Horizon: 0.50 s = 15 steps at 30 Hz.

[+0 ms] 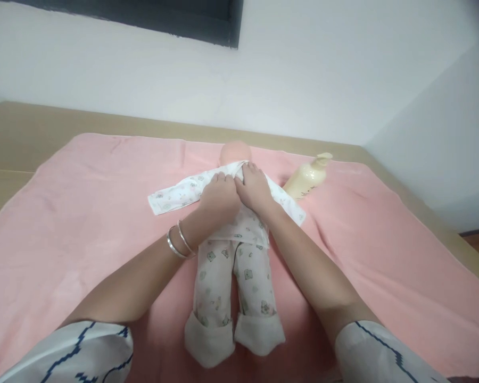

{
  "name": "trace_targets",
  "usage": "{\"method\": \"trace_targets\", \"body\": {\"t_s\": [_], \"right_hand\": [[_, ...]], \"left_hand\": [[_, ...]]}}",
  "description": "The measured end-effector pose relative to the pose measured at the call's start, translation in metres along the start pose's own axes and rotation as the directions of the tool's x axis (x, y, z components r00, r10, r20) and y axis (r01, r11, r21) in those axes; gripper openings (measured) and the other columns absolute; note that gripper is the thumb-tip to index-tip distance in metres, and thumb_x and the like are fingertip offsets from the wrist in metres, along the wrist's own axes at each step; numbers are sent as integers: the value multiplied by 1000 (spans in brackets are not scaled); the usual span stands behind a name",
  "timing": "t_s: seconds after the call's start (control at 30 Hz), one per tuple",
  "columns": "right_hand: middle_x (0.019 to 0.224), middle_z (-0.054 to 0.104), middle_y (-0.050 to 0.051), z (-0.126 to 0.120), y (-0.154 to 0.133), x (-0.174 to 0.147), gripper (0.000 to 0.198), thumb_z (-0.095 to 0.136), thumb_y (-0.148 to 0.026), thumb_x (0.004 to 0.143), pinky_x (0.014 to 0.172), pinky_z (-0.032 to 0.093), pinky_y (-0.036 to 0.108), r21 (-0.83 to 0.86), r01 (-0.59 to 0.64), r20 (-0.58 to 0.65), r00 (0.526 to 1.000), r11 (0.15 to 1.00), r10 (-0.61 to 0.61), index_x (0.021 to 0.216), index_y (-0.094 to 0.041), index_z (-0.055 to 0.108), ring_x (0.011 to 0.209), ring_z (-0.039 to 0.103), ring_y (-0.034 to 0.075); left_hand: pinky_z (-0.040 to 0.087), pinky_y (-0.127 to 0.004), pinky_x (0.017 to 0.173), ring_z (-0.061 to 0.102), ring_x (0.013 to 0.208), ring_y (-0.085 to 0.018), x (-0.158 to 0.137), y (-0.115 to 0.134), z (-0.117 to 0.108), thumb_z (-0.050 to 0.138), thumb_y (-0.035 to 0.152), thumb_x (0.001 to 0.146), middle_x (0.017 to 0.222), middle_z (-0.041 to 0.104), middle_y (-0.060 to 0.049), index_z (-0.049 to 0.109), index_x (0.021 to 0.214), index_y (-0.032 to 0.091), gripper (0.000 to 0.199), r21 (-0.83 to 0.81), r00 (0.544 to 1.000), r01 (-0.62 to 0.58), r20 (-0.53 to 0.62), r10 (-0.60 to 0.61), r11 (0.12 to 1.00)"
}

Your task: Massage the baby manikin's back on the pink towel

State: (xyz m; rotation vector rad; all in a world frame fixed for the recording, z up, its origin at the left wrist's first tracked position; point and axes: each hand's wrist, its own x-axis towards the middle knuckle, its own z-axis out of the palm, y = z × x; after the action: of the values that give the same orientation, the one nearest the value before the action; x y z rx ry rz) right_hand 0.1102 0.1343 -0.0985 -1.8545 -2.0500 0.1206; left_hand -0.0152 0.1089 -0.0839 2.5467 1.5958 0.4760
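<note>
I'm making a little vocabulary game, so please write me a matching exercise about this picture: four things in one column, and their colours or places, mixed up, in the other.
Column one:
1. Shirt
2. Bangles
3. Bottle
4. Blanket

Column two:
A. Pale yellow, with a pump top
B. Plain pink, spread out
C. White with small prints, beneath the left hand and right hand
D. Silver, around the left wrist

Right pairs: 1-C, 2-D, 3-A, 4-B.
</note>
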Motion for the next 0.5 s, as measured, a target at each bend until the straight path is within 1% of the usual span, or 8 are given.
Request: {"method": "trace_targets", "body": {"t_s": [0.03, 0.1, 0.2, 0.33, 0.43, 0.5], "right_hand": [[157, 48, 24, -2, 0, 0, 56, 34, -32, 100, 124, 29, 48, -17, 4, 8, 1000, 1000, -4, 143, 0, 51, 147, 43, 34], [156, 48, 25, -7, -3, -3, 54, 33, -29, 101, 123, 31, 47, -55, 6, 32, 999, 998, -4, 142, 1, 50, 146, 44, 34], [149, 54, 26, -18, -12, -11, 52, 30, -31, 104, 117, 37, 46, -129, 19, 71, 997, 991, -10, 139, 1, 51, 138, 51, 35], [129, 65, 27, -30, -35, -31, 48, 31, -32, 105, 105, 46, 46, -273, 11, 118, 993, 962, 22, 130, 0, 57, 122, 60, 38], [124, 65, 30, -34, -48, -40, 47, 31, -30, 105, 100, 48, 46, -330, -5, 144, 988, 944, 55, 126, 3, 58, 119, 61, 40], [123, 66, 30, -33, -49, -41, 47, 32, -29, 104, 98, 49, 45, -326, 5, 144, 989, 945, 44, 126, 3, 59, 119, 61, 39]], "left_hand": [[50, -47, 105, 63, 112, -33, -2, 2, -3, 44, 6, 88, 104, 69, -18, 67, 101, 13, 28, 8, 999, -17, 30, 17, 1000], [52, -47, 102, 64, 109, -33, -2, 1, -8, 43, 5, 87, 99, 68, -17, 67, 95, 14, 27, -2, 998, -9, 65, 9, 1000], [52, -46, 102, 65, 106, -30, 4, -11, -8, 38, 7, 91, 101, 69, -15, 66, 90, 17, 30, -84, 998, 7, 61, -2, 996], [45, -48, 113, 60, 123, -30, 19, -34, 4, 30, 18, 99, 122, 68, -16, 66, 105, 14, 36, -178, 1000, -26, -3, 26, 984], [43, -46, 115, 58, 126, -29, 27, -45, 17, 30, 27, 103, 129, 66, -17, 64, 114, 12, 38, -236, 999, 25, -39, -35, 971], [42, -44, 116, 57, 129, -29, 29, -48, 22, 31, 30, 104, 133, 65, -18, 62, 119, 11, 39, -260, 995, 47, -73, -69, 964]]}}
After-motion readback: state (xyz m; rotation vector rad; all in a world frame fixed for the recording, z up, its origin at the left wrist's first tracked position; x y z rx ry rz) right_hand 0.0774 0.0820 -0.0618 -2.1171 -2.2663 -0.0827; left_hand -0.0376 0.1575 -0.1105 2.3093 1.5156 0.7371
